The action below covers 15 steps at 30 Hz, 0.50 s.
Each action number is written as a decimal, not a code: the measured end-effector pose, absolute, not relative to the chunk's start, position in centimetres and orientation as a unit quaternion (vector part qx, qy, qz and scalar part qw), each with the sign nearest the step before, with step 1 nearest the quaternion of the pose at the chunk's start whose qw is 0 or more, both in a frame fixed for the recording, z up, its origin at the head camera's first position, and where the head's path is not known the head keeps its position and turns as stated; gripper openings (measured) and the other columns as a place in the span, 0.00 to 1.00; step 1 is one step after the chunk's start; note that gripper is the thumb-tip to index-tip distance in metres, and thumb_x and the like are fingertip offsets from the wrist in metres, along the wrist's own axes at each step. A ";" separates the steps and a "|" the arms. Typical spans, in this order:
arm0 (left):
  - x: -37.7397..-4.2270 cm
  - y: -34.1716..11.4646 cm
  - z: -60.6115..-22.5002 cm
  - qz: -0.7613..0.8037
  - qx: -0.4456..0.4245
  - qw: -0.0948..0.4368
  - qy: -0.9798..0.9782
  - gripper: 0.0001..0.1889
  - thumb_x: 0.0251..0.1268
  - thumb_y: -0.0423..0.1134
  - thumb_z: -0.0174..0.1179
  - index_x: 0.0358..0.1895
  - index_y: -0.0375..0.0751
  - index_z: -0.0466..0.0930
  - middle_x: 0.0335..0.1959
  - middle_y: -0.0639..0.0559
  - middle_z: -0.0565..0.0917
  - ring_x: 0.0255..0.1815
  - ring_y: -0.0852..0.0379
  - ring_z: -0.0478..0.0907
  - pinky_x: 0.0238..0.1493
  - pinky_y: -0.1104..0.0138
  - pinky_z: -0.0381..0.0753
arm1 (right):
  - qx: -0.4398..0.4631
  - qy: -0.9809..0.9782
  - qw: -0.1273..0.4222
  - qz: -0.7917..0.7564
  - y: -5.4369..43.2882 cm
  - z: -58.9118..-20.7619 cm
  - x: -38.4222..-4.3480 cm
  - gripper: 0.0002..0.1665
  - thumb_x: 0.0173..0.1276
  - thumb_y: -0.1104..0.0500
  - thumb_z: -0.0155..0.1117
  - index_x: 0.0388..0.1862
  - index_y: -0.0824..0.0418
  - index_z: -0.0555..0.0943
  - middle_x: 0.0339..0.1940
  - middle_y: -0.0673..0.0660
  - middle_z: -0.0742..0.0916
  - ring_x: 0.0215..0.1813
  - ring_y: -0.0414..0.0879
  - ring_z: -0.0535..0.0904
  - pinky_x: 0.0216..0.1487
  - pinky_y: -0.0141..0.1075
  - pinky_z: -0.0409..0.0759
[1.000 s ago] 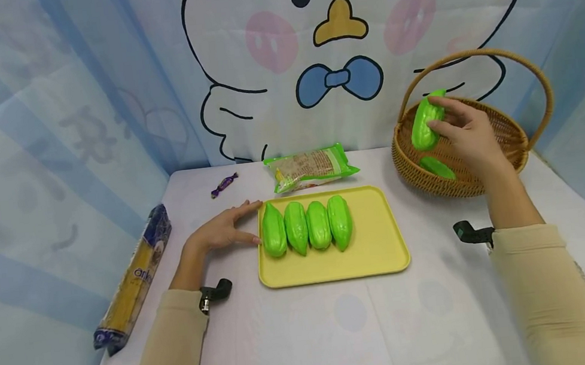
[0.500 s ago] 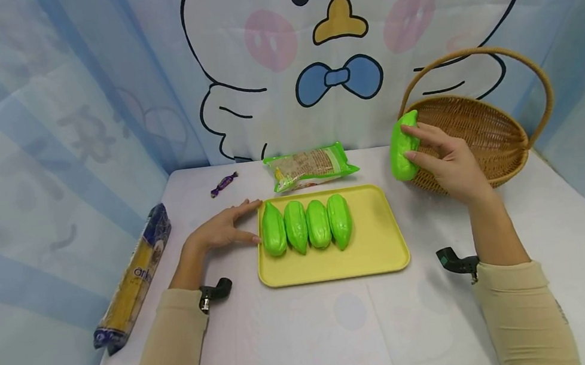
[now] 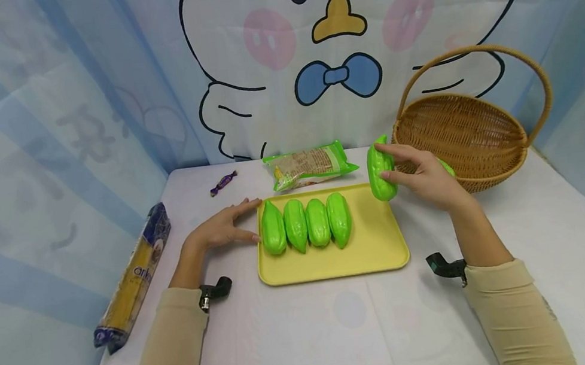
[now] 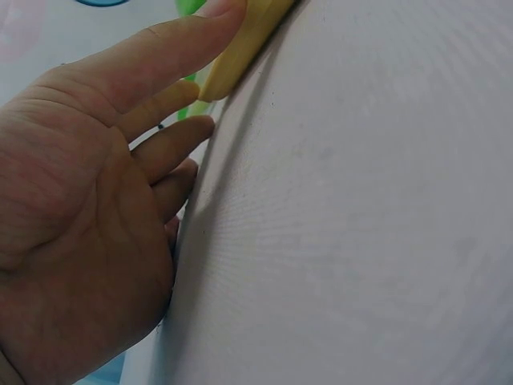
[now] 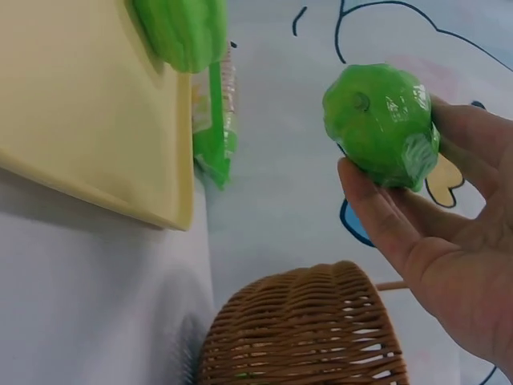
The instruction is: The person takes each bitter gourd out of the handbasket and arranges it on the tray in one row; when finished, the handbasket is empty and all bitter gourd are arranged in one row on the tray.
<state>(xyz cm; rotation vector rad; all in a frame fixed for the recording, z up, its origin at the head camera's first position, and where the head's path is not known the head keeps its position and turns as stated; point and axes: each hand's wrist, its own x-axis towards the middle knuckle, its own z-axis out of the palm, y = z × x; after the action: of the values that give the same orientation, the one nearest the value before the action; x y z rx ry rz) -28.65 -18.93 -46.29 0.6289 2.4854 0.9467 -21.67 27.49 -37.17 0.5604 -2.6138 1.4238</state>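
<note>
My right hand pinches a shiny green ribbed gourd between thumb and fingers, held up over the right back corner of the yellow tray. In the right wrist view its rounded end faces the camera, well above the tray. Several like green gourds stand side by side in a row on the tray's left half. My left hand rests at the tray's left edge, thumb and fingers spread out. From the left wrist view, its thumb tip overlaps the tray's rim.
A wicker basket with a tall handle stands at the back right, another green gourd partly showing in it. Behind the tray lies a green snack packet. A purple wrapped candy and a long yellow-blue packet lie at left.
My right hand has carried the green gourd leftward and forward out of the basket to the tray's back right corner. My left hand has stayed at the tray's edge.
</note>
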 end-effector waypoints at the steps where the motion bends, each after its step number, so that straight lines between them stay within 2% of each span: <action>1: -28.7 -18.9 -46.3 0.338 0.226 0.202 0.891 0.54 0.53 0.59 0.78 0.83 0.65 0.58 0.87 0.46 0.47 0.88 0.42 0.38 0.85 0.39 0.35 | 0.184 -0.865 0.050 0.464 27.4 -37.3 -21.7 0.35 0.75 0.60 0.68 0.79 0.51 0.72 0.79 0.58 0.74 0.62 0.47 0.75 0.52 0.28 0.77; 4: -28.7 -18.9 -46.3 0.335 0.227 0.202 0.892 0.54 0.53 0.60 0.78 0.83 0.65 0.58 0.87 0.47 0.47 0.88 0.42 0.38 0.85 0.39 0.35 | 0.181 -0.868 0.027 0.462 27.2 -37.7 -21.9 0.35 0.75 0.59 0.68 0.79 0.50 0.72 0.79 0.58 0.73 0.66 0.52 0.75 0.62 0.43 0.76; 6: -28.7 -18.9 -46.3 0.336 0.226 0.202 0.892 0.54 0.53 0.60 0.78 0.83 0.65 0.58 0.87 0.46 0.47 0.88 0.42 0.38 0.85 0.39 0.34 | 0.183 -0.865 0.014 0.467 27.0 -38.0 -22.1 0.34 0.74 0.59 0.69 0.78 0.51 0.73 0.79 0.59 0.72 0.69 0.57 0.73 0.70 0.56 0.71; 8: -28.7 -18.9 -46.2 0.335 0.227 0.202 0.892 0.54 0.53 0.60 0.78 0.83 0.65 0.58 0.87 0.46 0.47 0.88 0.42 0.38 0.85 0.39 0.34 | 0.184 -0.862 0.000 0.473 26.9 -38.3 -22.2 0.34 0.74 0.58 0.69 0.77 0.52 0.74 0.78 0.60 0.73 0.71 0.60 0.72 0.73 0.65 0.66; 10: -28.7 -19.0 -46.3 0.333 0.229 0.201 0.892 0.54 0.53 0.60 0.78 0.83 0.65 0.58 0.87 0.47 0.47 0.88 0.44 0.39 0.85 0.39 0.34 | 0.181 -0.861 -0.012 0.475 26.8 -38.6 -22.4 0.33 0.74 0.57 0.69 0.77 0.53 0.74 0.76 0.60 0.74 0.71 0.61 0.71 0.72 0.65 0.66; 15: -28.7 -19.0 -46.3 0.333 0.233 0.198 0.892 0.54 0.54 0.59 0.78 0.83 0.63 0.57 0.87 0.47 0.48 0.88 0.45 0.40 0.86 0.41 0.34 | 0.165 -0.878 -0.049 0.447 26.7 -39.4 -22.5 0.34 0.75 0.51 0.68 0.78 0.50 0.74 0.76 0.60 0.75 0.71 0.63 0.72 0.65 0.59 0.76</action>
<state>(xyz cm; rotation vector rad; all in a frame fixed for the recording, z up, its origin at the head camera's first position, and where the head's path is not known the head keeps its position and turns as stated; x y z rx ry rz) -28.70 -18.96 -46.34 0.6508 2.4965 0.9309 -22.54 26.66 -39.43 0.5359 -2.8479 1.4500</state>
